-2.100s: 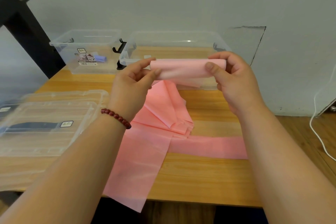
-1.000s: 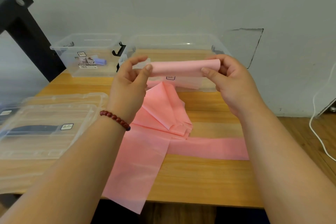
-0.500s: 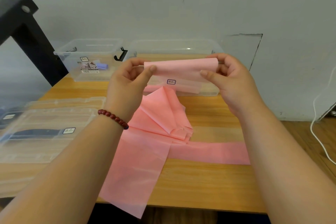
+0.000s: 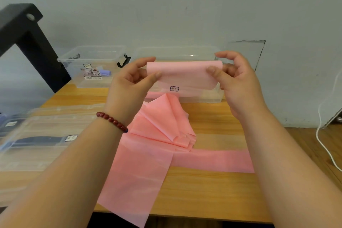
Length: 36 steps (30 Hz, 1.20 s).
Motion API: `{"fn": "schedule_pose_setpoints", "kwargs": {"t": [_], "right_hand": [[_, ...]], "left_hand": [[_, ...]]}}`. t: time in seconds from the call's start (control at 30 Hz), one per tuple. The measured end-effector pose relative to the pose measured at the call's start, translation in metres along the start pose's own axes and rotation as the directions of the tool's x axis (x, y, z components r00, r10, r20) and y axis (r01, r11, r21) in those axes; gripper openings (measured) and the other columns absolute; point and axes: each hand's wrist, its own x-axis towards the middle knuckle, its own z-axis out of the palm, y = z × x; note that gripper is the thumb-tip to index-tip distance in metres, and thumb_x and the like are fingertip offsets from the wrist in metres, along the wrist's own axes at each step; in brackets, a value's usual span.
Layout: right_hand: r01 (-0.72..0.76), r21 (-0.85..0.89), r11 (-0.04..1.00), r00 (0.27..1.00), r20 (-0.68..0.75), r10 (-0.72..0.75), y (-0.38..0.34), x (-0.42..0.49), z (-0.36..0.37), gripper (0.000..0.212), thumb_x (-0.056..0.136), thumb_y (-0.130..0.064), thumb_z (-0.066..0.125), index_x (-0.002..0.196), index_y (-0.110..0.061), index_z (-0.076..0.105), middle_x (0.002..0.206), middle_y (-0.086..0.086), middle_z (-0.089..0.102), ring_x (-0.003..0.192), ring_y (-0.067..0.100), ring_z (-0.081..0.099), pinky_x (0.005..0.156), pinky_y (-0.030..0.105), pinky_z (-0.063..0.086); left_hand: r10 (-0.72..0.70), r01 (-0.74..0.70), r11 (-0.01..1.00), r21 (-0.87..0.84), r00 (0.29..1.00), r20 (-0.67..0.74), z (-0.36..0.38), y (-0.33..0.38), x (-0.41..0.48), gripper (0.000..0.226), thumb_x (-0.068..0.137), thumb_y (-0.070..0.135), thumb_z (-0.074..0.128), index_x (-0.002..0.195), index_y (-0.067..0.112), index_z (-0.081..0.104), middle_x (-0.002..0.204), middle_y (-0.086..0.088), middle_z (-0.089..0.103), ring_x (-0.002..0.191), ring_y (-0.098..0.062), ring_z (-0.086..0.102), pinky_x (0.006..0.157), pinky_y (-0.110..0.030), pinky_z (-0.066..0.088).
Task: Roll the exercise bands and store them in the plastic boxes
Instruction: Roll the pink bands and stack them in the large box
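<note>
A pink exercise band (image 4: 185,74) is held up in front of me, its upper end a loose flattened roll between both hands. My left hand (image 4: 133,83) pinches the roll's left end and my right hand (image 4: 235,79) pinches its right end. The band's long tail (image 4: 146,164) drops to the wooden table (image 4: 207,194), folds in a heap and runs off the near edge and to the right. Behind the roll stands an open clear plastic box (image 4: 177,53). A second clear box (image 4: 92,55) at the back left holds a blue roll and a label.
Clear box lids (image 4: 37,135) lie stacked at the left of the table, with a dark handle showing through. A black frame post (image 4: 27,42) rises at the far left. A white cable (image 4: 325,146) hangs by the wall on the right.
The tight roll has loosened into a wider, flatter sheet between my hands. My view has tilted up a little, so the boxes sit lower in the frame.
</note>
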Motion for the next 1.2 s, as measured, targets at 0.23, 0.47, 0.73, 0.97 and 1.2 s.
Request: {"fn": "schedule_pose_setpoints", "kwargs": {"t": [0.23,0.47,0.73,0.97,1.2], "right_hand": [[-0.033,0.057,0.998,0.998,0.059,0.03,-0.0022,-0.0016,0.0014,0.022,0.085,-0.009,0.07,0.098,-0.026,0.065,0.08,-0.01,0.064,0.073,-0.002,0.06,0.069,0.014,0.045],[-0.034,-0.002,0.999,0.999,-0.008,0.034,-0.0057,0.0003,0.0034,0.009,0.087,-0.018,0.07,0.084,-0.027,0.067,0.069,-0.018,0.065,0.067,-0.005,0.058,0.065,0.013,0.046],[-0.031,-0.015,0.999,0.999,0.004,0.031,-0.0036,0.0004,0.0066,0.008,0.09,-0.019,0.066,0.093,-0.027,0.065,0.066,-0.017,0.06,0.063,-0.005,0.056,0.064,0.012,0.044],[-0.024,-0.027,0.999,0.998,0.053,0.026,-0.0049,-0.0017,0.0007,0.008,0.086,-0.019,0.071,0.084,-0.026,0.067,0.077,-0.008,0.065,0.071,0.003,0.059,0.069,0.018,0.047],[-0.012,-0.058,0.998,1.0,0.024,0.013,-0.0009,-0.0011,0.0013,0.013,0.09,-0.02,0.066,0.091,-0.032,0.062,0.07,-0.001,0.055,0.068,0.007,0.052,0.064,0.017,0.041]], "left_hand": [[0.014,-0.012,0.998,0.058,0.999,-0.033,-0.0018,0.0023,-0.0013,0.017,0.088,0.024,0.068,0.096,0.039,0.066,0.074,0.009,0.06,0.059,-0.004,0.046,0.061,-0.018,0.041],[0.013,-0.013,1.0,-0.001,1.0,-0.023,-0.0027,0.003,0.0014,0.025,0.088,0.018,0.068,0.103,0.038,0.064,0.078,-0.001,0.055,0.072,-0.012,0.049,0.065,-0.021,0.043],[-0.038,0.042,0.998,0.051,0.997,-0.072,-0.0007,0.0021,-0.0023,0.008,0.092,0.024,0.063,0.09,0.031,0.066,0.054,0.019,0.054,0.053,-0.001,0.045,0.055,-0.016,0.039],[0.009,-0.009,0.999,0.041,1.0,-0.008,-0.0069,0.0039,-0.0018,0.017,0.086,0.022,0.071,0.098,0.034,0.066,0.074,-0.006,0.054,0.059,-0.01,0.043,0.058,-0.023,0.039],[0.004,-0.003,0.997,0.072,1.0,-0.019,-0.0029,0.0012,-0.0033,0.02,0.087,0.023,0.07,0.101,0.036,0.065,0.071,0.006,0.052,0.06,-0.009,0.041,0.06,-0.02,0.04]]}}
